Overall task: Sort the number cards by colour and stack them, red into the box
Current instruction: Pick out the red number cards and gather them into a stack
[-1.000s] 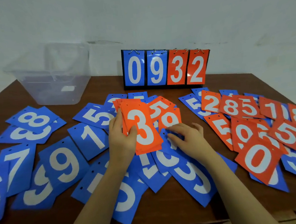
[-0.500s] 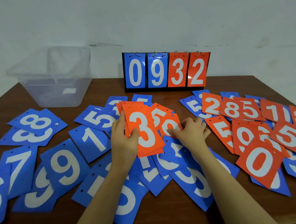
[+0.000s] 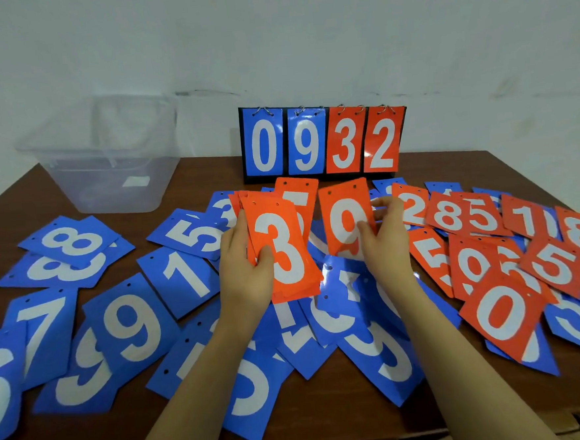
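Right hand (image 3: 385, 247) pinching a red 9 (image 3: 347, 226) mid-frame, lifted upright, long axis vertical. Left hand (image 3: 247, 274) gripping the red stack (image 3: 284, 251), 3 on top, just left of the 9, so probably a short slide leftward. Box (image 3: 105, 157) way off upper left. Scoreboard (image 3: 324, 141) behind reads 0932.

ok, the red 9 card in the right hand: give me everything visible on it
The red 9 card is a thin, glossy orange-red rectangle, plastic by the look, with a white 9 and two punched holes near its top edge. It is raised off the pile, roughly upright, facing the camera. The right hand pinches its right edge, thumb across the face, and hides its lower right corner. It sits just right of the red stack in the left hand; contact between them is unclear.
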{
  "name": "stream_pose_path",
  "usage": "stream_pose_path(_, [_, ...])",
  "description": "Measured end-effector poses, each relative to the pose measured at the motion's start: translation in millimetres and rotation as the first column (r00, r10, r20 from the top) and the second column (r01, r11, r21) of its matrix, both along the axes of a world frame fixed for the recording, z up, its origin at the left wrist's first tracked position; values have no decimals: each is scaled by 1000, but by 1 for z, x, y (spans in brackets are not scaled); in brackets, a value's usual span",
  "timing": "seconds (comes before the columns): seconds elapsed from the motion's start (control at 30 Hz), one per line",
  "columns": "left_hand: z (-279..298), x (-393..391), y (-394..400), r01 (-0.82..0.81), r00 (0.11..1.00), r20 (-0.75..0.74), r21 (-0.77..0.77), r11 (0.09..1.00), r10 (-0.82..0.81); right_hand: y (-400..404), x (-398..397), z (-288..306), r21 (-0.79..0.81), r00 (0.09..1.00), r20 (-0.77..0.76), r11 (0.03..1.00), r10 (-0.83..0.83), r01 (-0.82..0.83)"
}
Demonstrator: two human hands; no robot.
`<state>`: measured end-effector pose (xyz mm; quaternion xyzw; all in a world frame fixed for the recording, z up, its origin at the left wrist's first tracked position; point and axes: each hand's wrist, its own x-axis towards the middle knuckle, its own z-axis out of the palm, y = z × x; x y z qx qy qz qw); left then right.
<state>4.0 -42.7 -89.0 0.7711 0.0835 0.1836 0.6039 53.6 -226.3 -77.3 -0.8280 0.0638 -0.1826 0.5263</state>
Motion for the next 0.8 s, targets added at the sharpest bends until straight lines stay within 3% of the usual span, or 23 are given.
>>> stream_pose_path(0.17, [9, 0, -3, 6, 1000, -15, 104, 995, -5, -2, -6, 16, 197, 976, 197, 979, -88, 49])
stream_pose_path(0.3, [15, -2, -5, 14, 1000, 20, 113, 994, -16, 1, -13, 20, 390, 988, 145, 921, -48, -12])
stream_pose_path(0.5, [9, -2, -7, 47, 998, 34, 47, 998, -49, 32, -27, 2, 315, 985, 97, 934, 143, -167])
stream_pose_path(0.63, [4, -6, -3, 32, 999, 9, -52, 998, -31, 57, -29, -10, 260, 976, 67, 941, 206, -217])
stream_pose_path(0.8, [-6, 0, 16, -47, 999, 22, -51, 998, 48, 57, -2, -22, 155, 975, -4, 964, 221, -218])
